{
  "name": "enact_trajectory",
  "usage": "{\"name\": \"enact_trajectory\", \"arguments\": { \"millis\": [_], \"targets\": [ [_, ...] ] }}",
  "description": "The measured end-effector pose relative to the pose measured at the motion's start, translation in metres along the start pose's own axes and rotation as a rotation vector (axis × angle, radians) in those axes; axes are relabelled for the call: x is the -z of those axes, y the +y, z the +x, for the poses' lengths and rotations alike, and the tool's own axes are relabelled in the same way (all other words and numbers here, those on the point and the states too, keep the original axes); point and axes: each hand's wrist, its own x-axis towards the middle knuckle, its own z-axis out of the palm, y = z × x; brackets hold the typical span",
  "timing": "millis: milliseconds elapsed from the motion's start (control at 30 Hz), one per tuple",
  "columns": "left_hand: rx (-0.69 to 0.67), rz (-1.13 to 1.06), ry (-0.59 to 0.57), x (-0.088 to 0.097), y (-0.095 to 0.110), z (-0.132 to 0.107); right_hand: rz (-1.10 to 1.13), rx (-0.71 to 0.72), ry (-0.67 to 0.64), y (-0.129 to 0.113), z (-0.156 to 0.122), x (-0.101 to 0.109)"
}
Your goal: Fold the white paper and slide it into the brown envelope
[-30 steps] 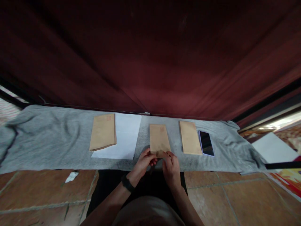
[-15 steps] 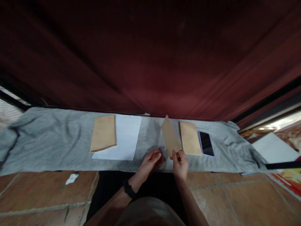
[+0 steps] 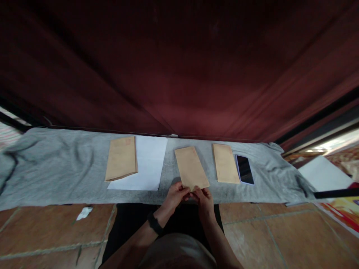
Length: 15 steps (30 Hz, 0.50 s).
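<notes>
A brown paper envelope (image 3: 192, 167) is tilted a little over the grey cloth in front of me, its near edge between my two hands. My left hand (image 3: 176, 195), with a dark band on the wrist, pinches the near left part of that edge. Beside it, my right hand (image 3: 204, 198) is closed on the same edge, fingertips almost meeting the left ones. To the right lies a stack of brown envelopes (image 3: 226, 163). On the left, another pile of brown envelopes (image 3: 121, 158) rests partly over white paper sheets (image 3: 150, 163).
A phone (image 3: 245, 169) lies right of the envelope stack. The grey cloth (image 3: 70, 164) covers a long narrow surface against a dark red panel (image 3: 179, 82). A crumpled white scrap (image 3: 84, 213) is on the tiled floor (image 3: 50, 228). White board-like sheet (image 3: 325, 173) stands at far right.
The envelope has swung left and flattened, its broad face now turned up. My right hand has moved left with it, and my left hand has closed on its near edge.
</notes>
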Motion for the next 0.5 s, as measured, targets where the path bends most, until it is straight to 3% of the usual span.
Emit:
{"name": "enact_trajectory", "arguments": {
  "millis": [167, 300, 500],
  "targets": [
    [0.057, 0.129, -0.001, 0.019, 0.008, 0.010, -0.005, -0.034, 0.091, -0.007, 0.013, 0.014],
    [0.061, 0.191, 0.020, 0.028, 0.009, 0.018, -0.192, -0.038, 0.013, -0.010, 0.023, 0.029],
    [0.028, 0.275, 0.084, 0.027, 0.007, 0.020, -0.557, 0.148, -0.085, -0.011, 0.031, 0.040]
  ]
}}
